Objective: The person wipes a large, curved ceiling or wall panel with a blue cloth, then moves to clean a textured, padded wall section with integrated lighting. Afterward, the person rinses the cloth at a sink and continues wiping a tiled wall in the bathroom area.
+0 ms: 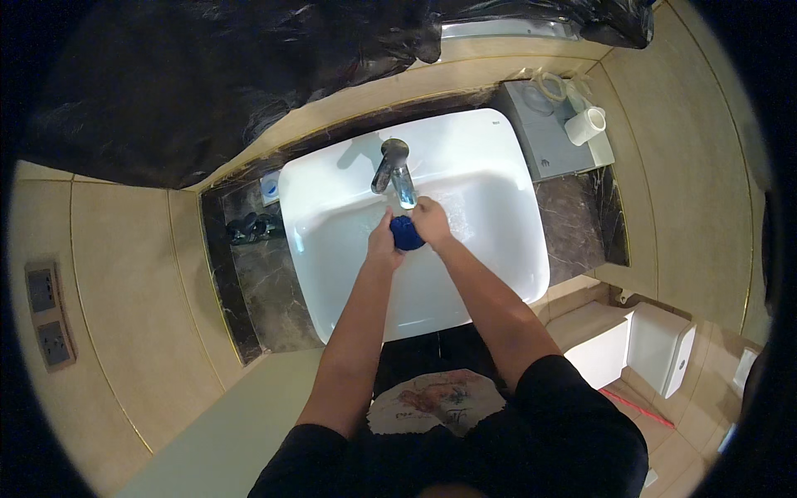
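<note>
A dark blue, bunched item, perhaps cloth (407, 233), is held between my two hands over a white ceramic washbasin (348, 299). My left hand (385, 240) grips it from the left side. On its upper right, my right hand (431, 220) grips it close to the spout. The chrome faucet (395, 165) stands at the basin's back rim, its spout pointing down at my hands. Rippled, bubbly water shows in the basin to the right of my hands. My fingertips are partly hidden.
Right of the basin, a white cup (585, 126) lies on a grey box (542, 140) on the dark marble counter (570, 218). Small dark objects (254, 228) sit on the left counter. Black plastic sheeting (218, 75) hangs above. A white toilet (622, 342) stands at lower right.
</note>
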Demonstrator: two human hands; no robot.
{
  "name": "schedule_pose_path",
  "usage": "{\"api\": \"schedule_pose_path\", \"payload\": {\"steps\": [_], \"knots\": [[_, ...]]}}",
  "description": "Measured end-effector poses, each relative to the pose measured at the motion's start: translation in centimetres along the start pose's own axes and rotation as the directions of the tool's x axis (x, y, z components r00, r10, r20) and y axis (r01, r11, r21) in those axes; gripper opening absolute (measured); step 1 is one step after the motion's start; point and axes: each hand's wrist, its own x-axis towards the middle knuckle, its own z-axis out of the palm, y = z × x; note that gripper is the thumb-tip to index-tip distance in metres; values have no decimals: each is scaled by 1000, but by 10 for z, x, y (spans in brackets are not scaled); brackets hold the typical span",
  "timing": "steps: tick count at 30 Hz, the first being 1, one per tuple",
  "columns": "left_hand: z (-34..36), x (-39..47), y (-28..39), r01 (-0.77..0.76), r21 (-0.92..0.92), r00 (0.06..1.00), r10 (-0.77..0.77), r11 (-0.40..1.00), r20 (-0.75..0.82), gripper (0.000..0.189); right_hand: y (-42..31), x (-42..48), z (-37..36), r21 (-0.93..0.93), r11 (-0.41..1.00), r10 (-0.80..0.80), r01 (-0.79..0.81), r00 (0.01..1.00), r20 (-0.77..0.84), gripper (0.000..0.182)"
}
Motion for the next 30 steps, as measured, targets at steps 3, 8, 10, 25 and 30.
{"api": "schedule_pose_path", "payload": {"steps": [3, 8, 10, 25, 30], "knots": [[-26, 11, 8, -81, -148, 995, 90, 986, 52, 27, -10, 5, -26, 401, 873, 259, -277, 961, 99, 23], [-30, 6, 4, 47, -87, 952, -18, 995, 306, 32, -66, -32, -60, 495, 747, 221, -443, 869, 443, 38], [-23, 4, -1, 190, -118, 813, -88, 975, 576, 43, -69, -40, -68, 481, 745, 203, -462, 844, 496, 35], [25, -31, 6, -107, -177, 832, 186, 978, 522, 48, -146, -81, -68, -452, 399, -804, 798, 541, 246, 43], [-4, -64, 21, -241, -38, 945, 243, 970, 219, 32, -124, -91, -64, -149, 664, -742, 733, 670, -11, 31]]}}
